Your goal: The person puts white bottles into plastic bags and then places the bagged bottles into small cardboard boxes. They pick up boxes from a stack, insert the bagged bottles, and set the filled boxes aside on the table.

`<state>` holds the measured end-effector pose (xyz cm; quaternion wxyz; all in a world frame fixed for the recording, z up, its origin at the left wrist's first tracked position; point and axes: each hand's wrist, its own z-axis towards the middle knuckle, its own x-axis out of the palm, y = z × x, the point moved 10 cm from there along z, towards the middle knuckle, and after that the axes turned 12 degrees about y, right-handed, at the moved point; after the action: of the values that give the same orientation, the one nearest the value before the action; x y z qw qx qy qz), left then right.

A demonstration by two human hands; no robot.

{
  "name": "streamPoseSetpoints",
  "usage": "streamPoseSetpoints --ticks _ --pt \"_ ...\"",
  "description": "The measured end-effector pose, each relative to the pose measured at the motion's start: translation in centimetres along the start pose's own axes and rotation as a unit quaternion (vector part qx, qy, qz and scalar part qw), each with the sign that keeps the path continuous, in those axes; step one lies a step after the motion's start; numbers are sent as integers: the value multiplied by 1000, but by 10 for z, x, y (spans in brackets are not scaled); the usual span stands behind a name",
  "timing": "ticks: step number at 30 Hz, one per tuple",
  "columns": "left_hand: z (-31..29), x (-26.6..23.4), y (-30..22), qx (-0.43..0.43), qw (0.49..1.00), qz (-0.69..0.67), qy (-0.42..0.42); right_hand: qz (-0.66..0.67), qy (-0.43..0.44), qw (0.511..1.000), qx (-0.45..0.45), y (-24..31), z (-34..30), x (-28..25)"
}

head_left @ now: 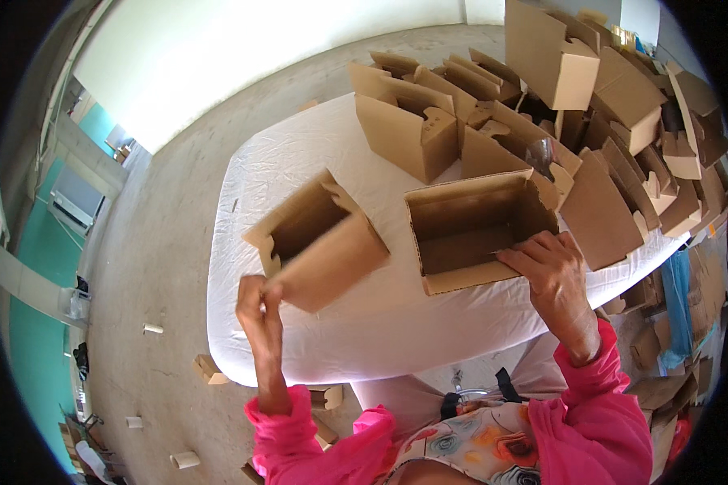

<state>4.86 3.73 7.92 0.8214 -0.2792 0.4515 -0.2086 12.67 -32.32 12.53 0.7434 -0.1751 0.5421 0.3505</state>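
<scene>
The left hand (259, 303) pinches a tilted open brown cardboard box (319, 242); the right hand's (552, 271) fingers grip another open cardboard box (469, 230) above the white-covered worktop (299, 162).

Table (299, 162): covered in a wrinkled white sheet, its near edge and left corner rounded.
On the sheet — far right: a crowded heap of folded brown cardboard boxes (590, 105), some upright, some tipped, reaching past the table's right edge.
Floor (162, 242): bare grey concrete — small cardboard scraps (209, 369) and short pale tubes (153, 329) lie scattered left of the table.
</scene>
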Motion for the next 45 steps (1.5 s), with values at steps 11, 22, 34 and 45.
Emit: streamPoseSetpoints --ticks 11,22,34,45 --pt "-25 18 -61 46 974 -52 214 84 -53 993 -65 1 -26 -6" --pt "19 106 -52 16 856 294 424 215 -131 937 -243 100 -13 14" --pt "11 125 -41 29 822 285 492 106 -78 961 -243 160 27 61" --pt "11 49 -53 -228 788 -440 366 91 -177 962 -189 144 47 51"
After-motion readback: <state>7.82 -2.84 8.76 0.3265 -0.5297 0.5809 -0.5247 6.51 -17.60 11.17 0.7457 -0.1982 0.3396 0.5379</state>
